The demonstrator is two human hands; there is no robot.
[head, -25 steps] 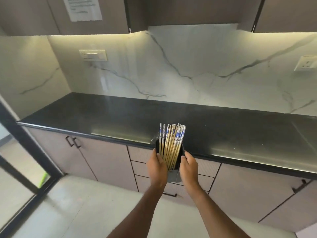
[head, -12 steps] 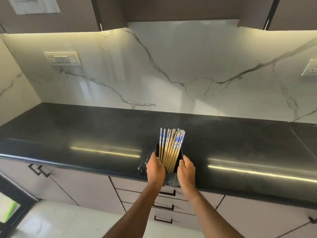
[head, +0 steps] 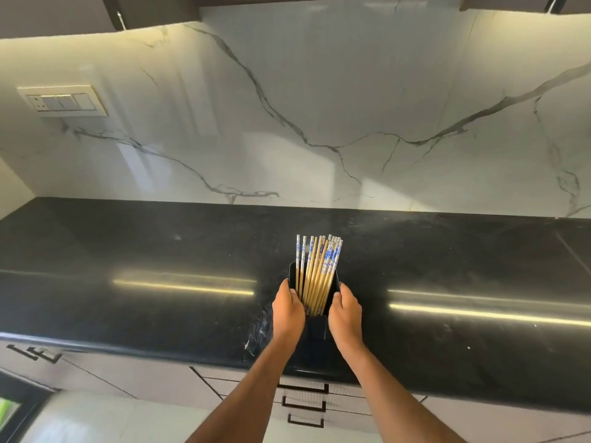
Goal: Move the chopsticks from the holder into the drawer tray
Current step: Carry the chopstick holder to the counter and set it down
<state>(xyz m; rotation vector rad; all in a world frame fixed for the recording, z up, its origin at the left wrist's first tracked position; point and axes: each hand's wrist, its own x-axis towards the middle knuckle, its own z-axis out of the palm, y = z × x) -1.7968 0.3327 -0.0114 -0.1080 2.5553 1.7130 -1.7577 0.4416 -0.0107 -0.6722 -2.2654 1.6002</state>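
Nearest the viewer, two bare forearms reach forward and up from the bottom edge. Below them runs a row of pale cabinet fronts with a stack of drawers with dark bar handles (head: pixel 303 402), all closed; no drawer tray is in view.

The left hand (head: pixel 288 310) and the right hand (head: pixel 344 312) are a little apart, each clasped on one side of a tall, black, rectangular plastic holder (head: pixel 316 327). Fingers curl over the holder's upper rim on both sides. The holder is at the front part of a glossy black stone desk (head: pixel 160 251), near its edge; whether its base touches the surface cannot be told, as the hands and wrists hide it.

Inside the holder stands a bundle of light wooden chopsticks with blue-and-white patterned tops (head: pixel 316 266), upright and fanning slightly, their tops well above the rim. None has left the holder.

The step in hand appears to be setting the holder within reach of the drawers. To do it well, keep the holder level so the loose sticks do not spill, set it flat and back from the edge, then free one hand for a drawer handle.

Beyond the desk rises a white marble-look backsplash with grey veins (head: pixel 319 107), a cream switch plate (head: pixel 62 102) at its left, and dark wall cabinets above.
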